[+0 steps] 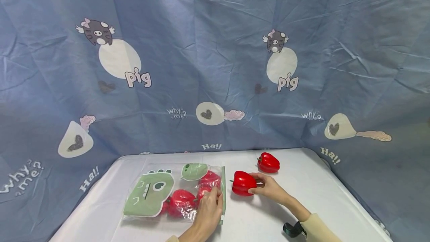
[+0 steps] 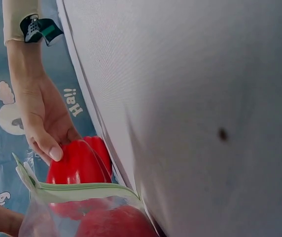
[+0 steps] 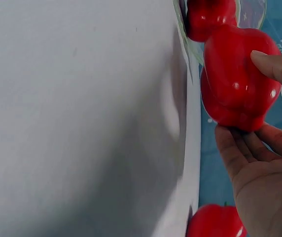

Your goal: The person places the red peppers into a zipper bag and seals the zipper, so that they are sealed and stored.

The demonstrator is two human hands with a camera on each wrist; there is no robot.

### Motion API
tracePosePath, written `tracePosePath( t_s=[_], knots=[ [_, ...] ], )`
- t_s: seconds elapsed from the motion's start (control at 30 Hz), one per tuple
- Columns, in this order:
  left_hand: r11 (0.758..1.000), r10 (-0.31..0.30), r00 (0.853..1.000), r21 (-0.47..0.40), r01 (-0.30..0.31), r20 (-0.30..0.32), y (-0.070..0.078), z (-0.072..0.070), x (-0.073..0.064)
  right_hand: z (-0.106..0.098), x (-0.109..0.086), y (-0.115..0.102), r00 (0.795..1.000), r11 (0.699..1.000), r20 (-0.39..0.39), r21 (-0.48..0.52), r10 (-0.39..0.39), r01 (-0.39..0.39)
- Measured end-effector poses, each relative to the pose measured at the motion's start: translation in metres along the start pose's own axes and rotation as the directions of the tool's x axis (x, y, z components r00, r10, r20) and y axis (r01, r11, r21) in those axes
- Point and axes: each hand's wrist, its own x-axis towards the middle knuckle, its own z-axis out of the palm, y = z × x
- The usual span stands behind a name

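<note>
My right hand grips a red bell pepper by its blunt end, thumb on one side and fingers on the other; its green stem points left toward the bag. In the right wrist view the thumb lies on this pepper and the fingertips hold it from the opposite side. A clear zip bag with a green dinosaur print lies left of it, several red peppers inside. At the bag's open right edge, my left hand pinches the plastic with curled fingers. The green zip strip shows in the left wrist view.
Another red bell pepper lies on the white table, behind and right of the held one. A dark strap is on the right wrist. A blue printed cloth hangs behind the table.
</note>
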Motion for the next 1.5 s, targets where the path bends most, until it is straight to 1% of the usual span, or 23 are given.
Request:
tracePosePath(
  t_s=[0.17,0.23,0.3,0.4,0.53,0.6,0.67,0.8,0.9,1.0,1.13,1.17,1.23,1.4,1.5],
  knots=[
    [1.000,0.016,1.000,0.008,-0.016,-0.011,-0.001,0.001,0.000,0.009,0.004,-0.003,1.000,1.000,0.011,0.013,0.001,-0.002],
    [1.000,0.016,1.000,0.008,-0.016,-0.011,-0.001,0.000,0.000,0.013,0.006,-0.005,1.000,1.000,0.015,0.017,0.017,-0.017],
    [1.000,0.011,1.000,0.008,-0.011,-0.005,-0.001,0.000,0.000,0.017,0.008,-0.007,1.000,1.000,0.021,0.011,0.014,-0.015],
    [1.000,0.009,1.000,0.022,-0.009,-0.004,0.000,0.000,0.000,0.022,0.009,-0.015,1.000,1.000,0.028,0.011,0.006,-0.007],
    [0.999,0.023,1.000,0.044,-0.022,-0.020,0.000,0.000,0.000,0.025,0.008,-0.031,0.999,1.000,0.040,0.019,-0.010,0.009],
    [0.998,0.027,0.999,0.049,-0.025,-0.027,0.001,0.000,0.000,0.027,0.008,-0.035,0.999,1.000,0.039,0.022,-0.012,0.011],
    [0.998,0.029,0.999,0.053,-0.027,-0.030,0.001,0.000,0.000,0.029,0.009,-0.033,1.000,1.000,0.029,0.018,-0.010,0.010],
    [0.998,0.037,0.999,0.053,-0.035,-0.033,0.000,0.000,0.001,0.034,0.013,-0.019,1.000,1.000,0.006,0.018,0.015,-0.015],
    [0.998,0.043,0.998,0.056,-0.041,-0.035,0.000,0.000,0.001,0.036,0.015,-0.012,1.000,1.000,-0.001,0.019,0.014,-0.014],
    [0.997,0.045,0.998,0.056,-0.043,-0.037,-0.001,-0.001,0.001,0.037,0.013,-0.019,1.000,1.000,0.001,0.018,-0.008,0.008],
    [0.998,0.038,0.999,0.049,-0.037,-0.021,-0.001,-0.001,0.001,0.037,0.015,-0.018,0.999,0.999,-0.004,-0.012,-0.032,0.032],
    [0.998,0.037,0.999,0.047,-0.036,-0.015,-0.001,-0.001,0.001,0.038,0.017,-0.013,0.999,0.999,-0.005,-0.018,-0.040,0.040],
    [0.998,0.044,0.999,0.052,-0.043,-0.011,-0.001,-0.001,0.002,0.039,0.019,-0.009,0.999,0.999,-0.009,-0.026,-0.048,0.047],
    [0.996,0.059,0.998,0.068,-0.059,-0.004,-0.002,-0.001,0.000,0.044,0.020,-0.010,0.999,0.999,-0.013,-0.013,-0.050,0.050],
    [0.994,0.072,0.997,0.077,-0.072,-0.002,-0.002,-0.001,0.000,0.047,0.022,-0.012,0.998,0.998,-0.021,-0.011,-0.066,0.066]
  ],
)
